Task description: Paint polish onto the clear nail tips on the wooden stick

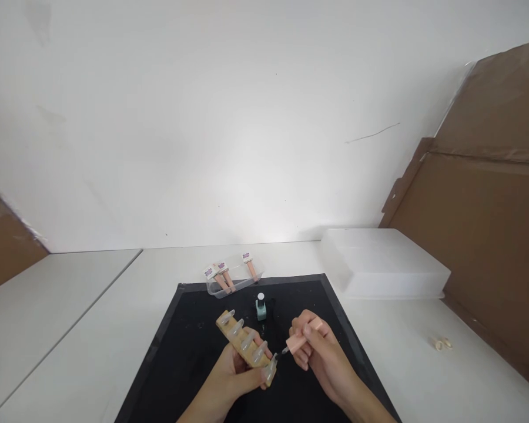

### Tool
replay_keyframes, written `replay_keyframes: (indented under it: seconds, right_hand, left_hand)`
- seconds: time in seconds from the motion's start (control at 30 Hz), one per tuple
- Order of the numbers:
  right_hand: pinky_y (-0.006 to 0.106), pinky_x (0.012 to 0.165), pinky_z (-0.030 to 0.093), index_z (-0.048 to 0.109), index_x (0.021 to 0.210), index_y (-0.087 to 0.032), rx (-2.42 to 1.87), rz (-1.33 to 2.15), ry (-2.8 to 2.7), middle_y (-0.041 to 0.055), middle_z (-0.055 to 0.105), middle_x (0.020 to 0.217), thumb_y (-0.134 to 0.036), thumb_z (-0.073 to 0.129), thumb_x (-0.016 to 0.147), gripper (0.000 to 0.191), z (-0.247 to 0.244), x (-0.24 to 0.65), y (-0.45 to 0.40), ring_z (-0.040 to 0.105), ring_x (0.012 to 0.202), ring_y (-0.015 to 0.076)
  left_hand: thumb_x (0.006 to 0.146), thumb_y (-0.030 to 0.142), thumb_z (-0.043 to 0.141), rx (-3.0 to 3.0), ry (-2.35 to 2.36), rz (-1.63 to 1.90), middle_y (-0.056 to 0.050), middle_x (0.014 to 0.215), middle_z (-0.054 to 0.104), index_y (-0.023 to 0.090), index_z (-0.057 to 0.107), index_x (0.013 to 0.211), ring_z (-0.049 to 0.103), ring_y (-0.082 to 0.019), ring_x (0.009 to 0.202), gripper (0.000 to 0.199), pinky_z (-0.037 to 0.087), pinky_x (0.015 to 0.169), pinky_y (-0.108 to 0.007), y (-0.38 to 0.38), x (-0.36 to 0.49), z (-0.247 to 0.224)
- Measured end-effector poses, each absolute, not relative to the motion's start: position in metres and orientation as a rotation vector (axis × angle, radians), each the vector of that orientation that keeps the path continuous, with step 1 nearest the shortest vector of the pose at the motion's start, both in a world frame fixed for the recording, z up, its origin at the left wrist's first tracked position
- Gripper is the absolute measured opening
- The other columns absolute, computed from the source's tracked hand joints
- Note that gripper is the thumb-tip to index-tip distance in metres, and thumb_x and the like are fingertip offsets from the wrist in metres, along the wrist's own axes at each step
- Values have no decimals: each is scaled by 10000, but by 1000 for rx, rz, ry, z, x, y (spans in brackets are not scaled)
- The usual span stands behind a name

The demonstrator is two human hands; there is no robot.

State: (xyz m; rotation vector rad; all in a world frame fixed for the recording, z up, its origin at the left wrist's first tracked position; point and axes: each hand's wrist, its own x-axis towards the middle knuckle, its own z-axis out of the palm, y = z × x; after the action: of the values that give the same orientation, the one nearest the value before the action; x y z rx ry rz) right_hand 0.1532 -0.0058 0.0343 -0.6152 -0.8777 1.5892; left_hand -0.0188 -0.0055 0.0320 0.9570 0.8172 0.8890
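My left hand (235,376) is closed around a wooden strip (233,338), tilted down to the right over the black mat. Several clear false nail tips (247,341) stand in a row along it. The thumb is beside the nail tip (271,369) at the near right end. In my right hand (320,352) a small brush (297,342) with a thick pink handle is pinched between thumb and fingers. Its dark bristles point left and are at that end nail tip; I cannot tell if they touch. Beyond the strip stands a small green nail polish bottle (261,310).
A clear plastic tray (214,292) with several pink-handled brushes sits at the mat's (194,311) far edge. A translucent white bin (388,264) stands at the back right. Two small beige rings (443,343) lie at the right. Cardboard (480,217) walls the right side.
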Motion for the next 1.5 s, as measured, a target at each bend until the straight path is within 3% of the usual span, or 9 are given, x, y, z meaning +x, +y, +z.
replay_keyframes:
  seconds: [0.27, 0.7, 0.87, 1.27, 1.5]
  right_hand:
    - [195, 419, 263, 589, 819, -168, -690, 1618, -1017, -72, 413, 522, -420, 636, 773, 261, 36, 155, -7, 331, 411, 59]
    - [196, 423, 281, 576, 729, -150, -834, 1457, -1262, -63, 420, 528, -403, 583, 795, 261, 36, 159, -3, 343, 421, 64]
    - [198, 422, 272, 576, 688, -151, -872, 1418, -1255, -50, 470, 547, -274, 585, 761, 143, 40, 160, -3, 348, 415, 60]
    - [200, 417, 275, 579, 741, -162, -583, 1562, -1041, -51, 426, 609, -315, 642, 731, 165, 40, 157, -4, 358, 435, 60]
    - [209, 410, 285, 621, 705, -165, -484, 1607, -1012, -28, 429, 694, -158, 619, 688, 18, 45, 158, -4, 383, 457, 64]
  left_hand:
    - [555, 310, 773, 970, 808, 884, 17, 771, 563, 203, 502, 796, 497, -105, 633, 378, 402, 560, -249, -4, -17, 34]
    - [539, 291, 783, 926, 865, 897, 31, 736, 568, 208, 488, 804, 498, -102, 631, 405, 394, 554, -237, -5, -15, 37]
    - [542, 285, 782, 932, 875, 882, 20, 752, 574, 200, 497, 794, 503, -110, 655, 390, 401, 567, -240, -4, -16, 39]
    - [570, 267, 771, 952, 824, 862, 27, 731, 533, 192, 499, 767, 479, -102, 637, 344, 388, 562, -239, -5, -20, 44]
    - [558, 278, 778, 929, 824, 870, 29, 717, 525, 198, 497, 767, 488, -110, 652, 359, 379, 555, -237, -5, -19, 43]
